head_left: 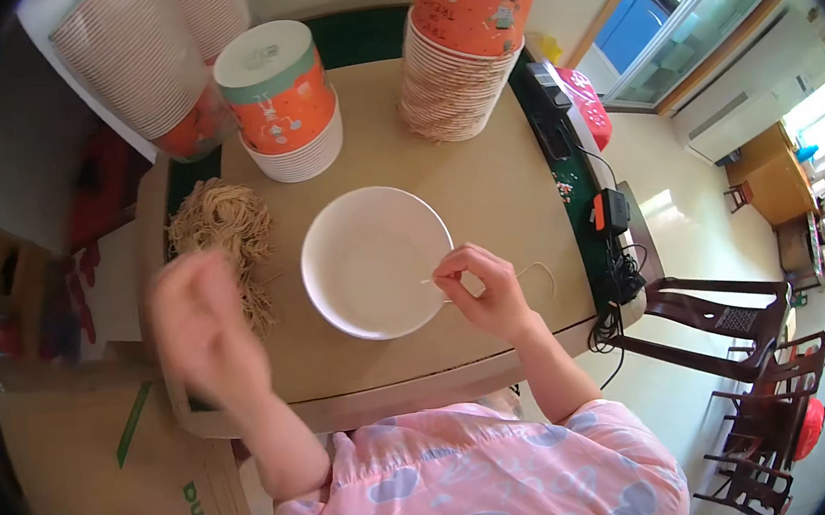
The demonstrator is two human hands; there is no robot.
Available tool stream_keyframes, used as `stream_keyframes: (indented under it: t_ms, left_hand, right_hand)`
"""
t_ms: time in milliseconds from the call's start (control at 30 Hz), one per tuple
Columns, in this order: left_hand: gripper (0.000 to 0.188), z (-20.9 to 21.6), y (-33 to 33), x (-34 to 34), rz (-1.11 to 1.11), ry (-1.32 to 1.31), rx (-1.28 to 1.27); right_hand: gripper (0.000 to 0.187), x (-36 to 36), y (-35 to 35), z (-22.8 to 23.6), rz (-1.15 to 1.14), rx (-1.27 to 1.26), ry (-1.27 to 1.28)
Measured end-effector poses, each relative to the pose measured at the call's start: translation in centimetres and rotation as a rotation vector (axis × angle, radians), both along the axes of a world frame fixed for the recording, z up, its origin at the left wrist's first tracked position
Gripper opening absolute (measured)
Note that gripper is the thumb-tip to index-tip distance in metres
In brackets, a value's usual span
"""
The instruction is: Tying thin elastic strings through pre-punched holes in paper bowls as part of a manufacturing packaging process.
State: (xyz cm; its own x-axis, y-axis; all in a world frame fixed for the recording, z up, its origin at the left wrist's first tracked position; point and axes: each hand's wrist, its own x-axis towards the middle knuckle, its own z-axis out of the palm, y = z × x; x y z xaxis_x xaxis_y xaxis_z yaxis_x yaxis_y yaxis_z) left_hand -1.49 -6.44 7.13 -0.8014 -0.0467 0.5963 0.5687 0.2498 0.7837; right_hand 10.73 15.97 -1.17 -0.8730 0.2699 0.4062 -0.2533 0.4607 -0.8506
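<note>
A white round tub point(373, 262) stands in the middle of the table, its mouth facing up. At its right rim my right hand point(484, 288) pinches a thin pale cord point(550, 278) between thumb and fingertips. A short end pokes out to the left of the fingers, and the rest curves away to the right over the table. My left hand point(196, 320) is smeared by motion near the table's left edge, so its fingers do not show clearly. Just beyond it lies a loose bundle of tan cords point(225, 222).
Upside-down stacks of orange-and-green paper tubs stand at the far side: a short stack point(280, 100), a tall stack point(460, 41) and a bagged stack point(135, 60). Black cables and a power strip point(550, 107) line the table's right edge. A cardboard box point(103, 471) sits lower left; a wooden chair point(721, 321) stands right.
</note>
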Motion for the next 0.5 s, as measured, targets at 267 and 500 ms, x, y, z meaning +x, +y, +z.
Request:
stream_keyframes:
  t_ms: [267,500]
  left_hand:
    - [0.042,-4.4,0.3,-1.9,-0.586,0.137,-0.803]
    - [0.046,-2.5,-1.0,-0.8,-0.605,0.186,-0.973]
  right_hand:
    - [0.007,-0.6,3.0,-0.1,0.228,-0.285,-0.096]
    - [0.003,-2.7,5.8,-0.2,0.34,-0.533,-0.126]
